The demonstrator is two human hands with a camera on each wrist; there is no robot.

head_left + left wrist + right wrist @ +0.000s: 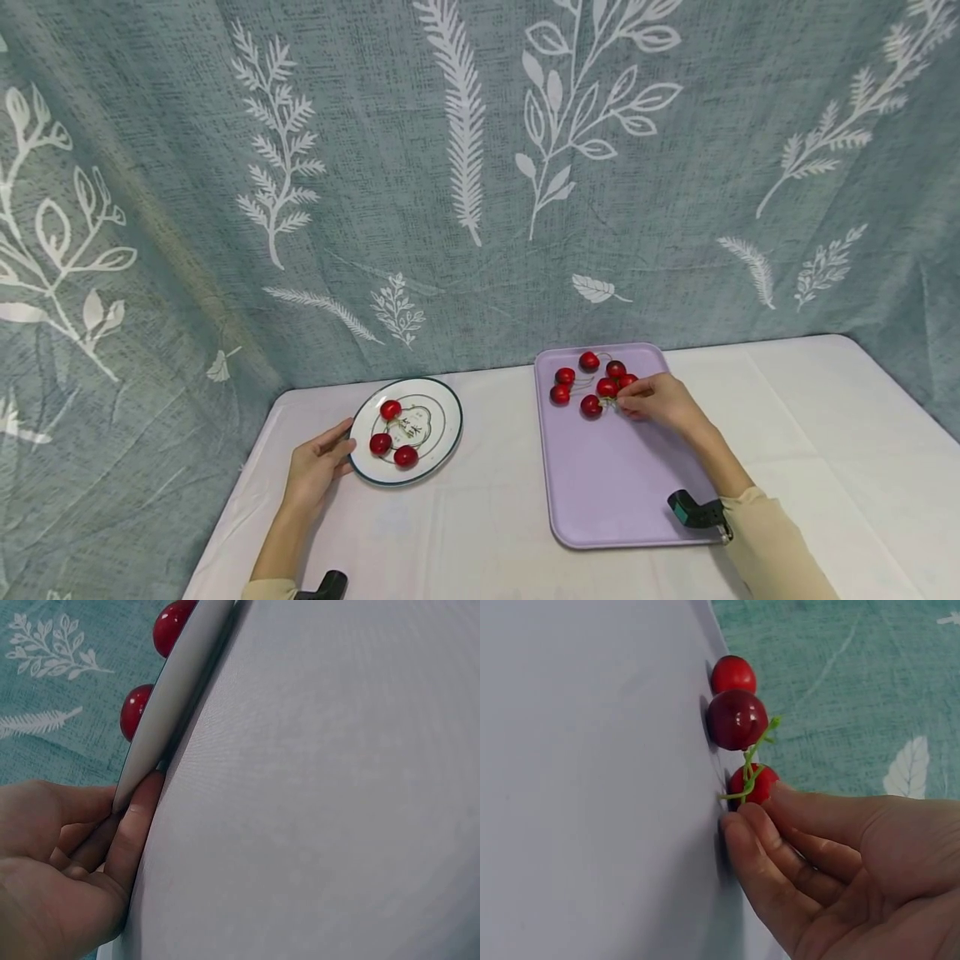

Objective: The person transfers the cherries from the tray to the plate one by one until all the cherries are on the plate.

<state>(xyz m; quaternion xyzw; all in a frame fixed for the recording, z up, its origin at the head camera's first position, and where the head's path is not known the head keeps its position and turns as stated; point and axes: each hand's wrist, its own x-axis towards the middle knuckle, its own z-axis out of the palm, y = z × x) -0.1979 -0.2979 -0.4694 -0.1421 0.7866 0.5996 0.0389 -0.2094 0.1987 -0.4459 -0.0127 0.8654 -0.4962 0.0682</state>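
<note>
My left hand grips the left rim of a white plate with a dark edge, thumb above and fingers below. Three red cherries lie on the plate; two show past its rim in the left wrist view. Over on the lilac tray, my right hand has its thumb and fingertips close together among the cherries. There a dark cherry has a green stem that runs down to the fingertips; I cannot tell whether they pinch it. A brighter cherry sits right behind the thumb tip.
More cherries with thin stems are grouped on the back half of the tray. White cloth covers the table between plate and tray. A blue-green leaf-print curtain hangs along the back and left edges.
</note>
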